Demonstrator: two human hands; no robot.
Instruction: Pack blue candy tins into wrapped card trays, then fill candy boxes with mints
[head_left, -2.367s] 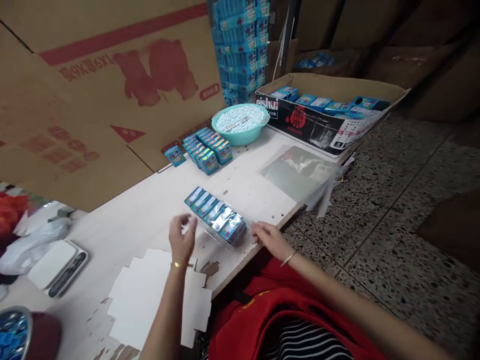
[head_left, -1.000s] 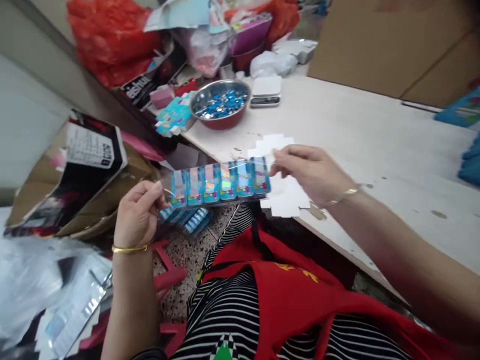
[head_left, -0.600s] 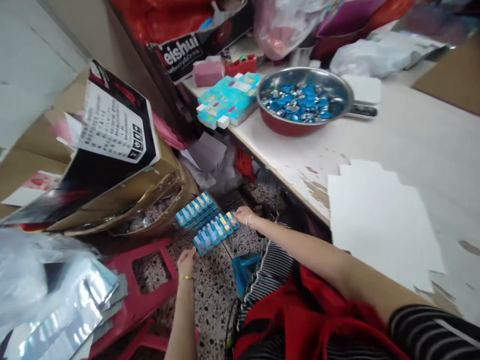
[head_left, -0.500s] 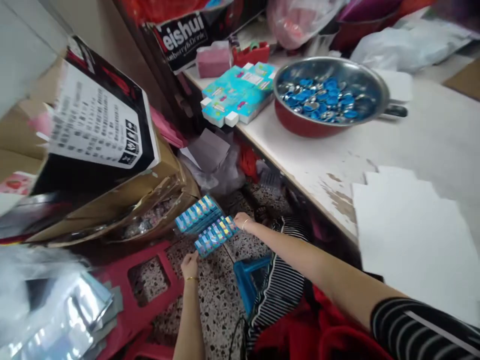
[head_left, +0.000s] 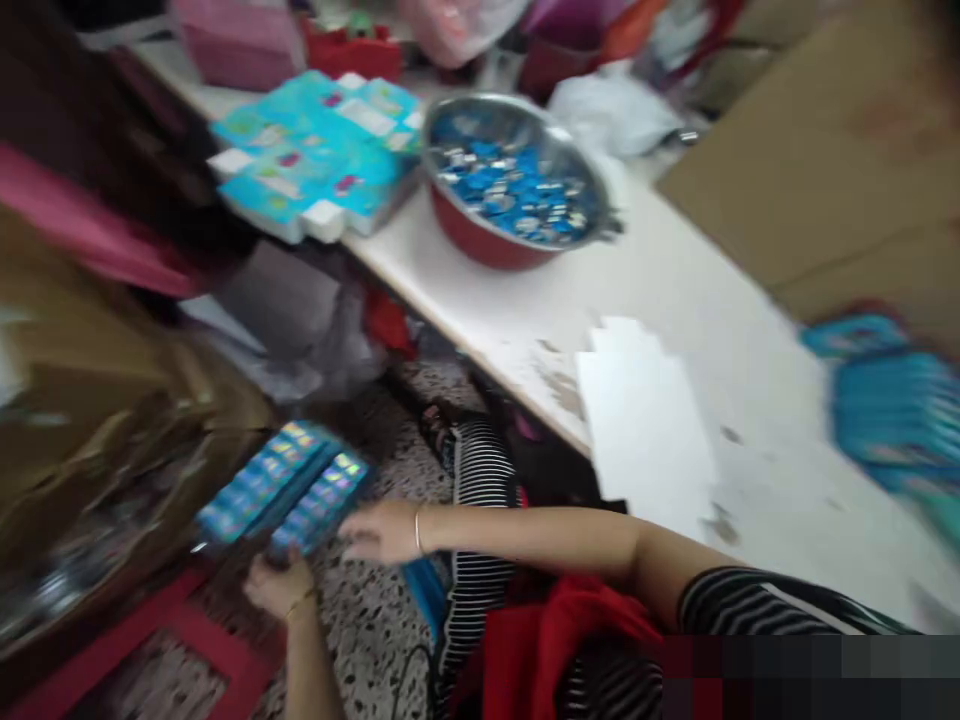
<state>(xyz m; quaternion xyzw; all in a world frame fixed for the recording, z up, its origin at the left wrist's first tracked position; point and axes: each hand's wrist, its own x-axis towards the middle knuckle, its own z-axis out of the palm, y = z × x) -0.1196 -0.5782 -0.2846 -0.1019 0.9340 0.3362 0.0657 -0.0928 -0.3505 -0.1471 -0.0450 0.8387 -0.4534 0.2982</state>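
Head view, near to far: the red apron and black-and-white striped clothing (head_left: 484, 490) lie closest, with an edge of blue plastic (head_left: 426, 595) below the leg. The bare right hand (head_left: 382, 532), a thin bracelet at its wrist, hangs with loosely extended fingers, seemingly just off the nearer row of small blue packs with shiny labels (head_left: 319, 503). Half a second ago it was at one end of that row; now it has come away, which suggests the row's weight is off this hand. The bare left hand (head_left: 281, 585) is at the row's other end, fingers bent; blur hides whether they grip, touch or have let go.

The nearer row lies low, beside a second blue row (head_left: 259, 485), a narrow dark gap between them. What bears them is unclear. Close by are a red plastic frame (head_left: 217, 655), speckled floor (head_left: 360, 620) and a torn brown cardboard box (head_left: 127, 350).

Farther off, the white tabletop (head_left: 510, 310) carries a step-edged white card sheet (head_left: 645, 430), a red-sided metal bowl (head_left: 487, 245) of blue and silver pieces, and flat turquoise printed cartons (head_left: 300, 160).
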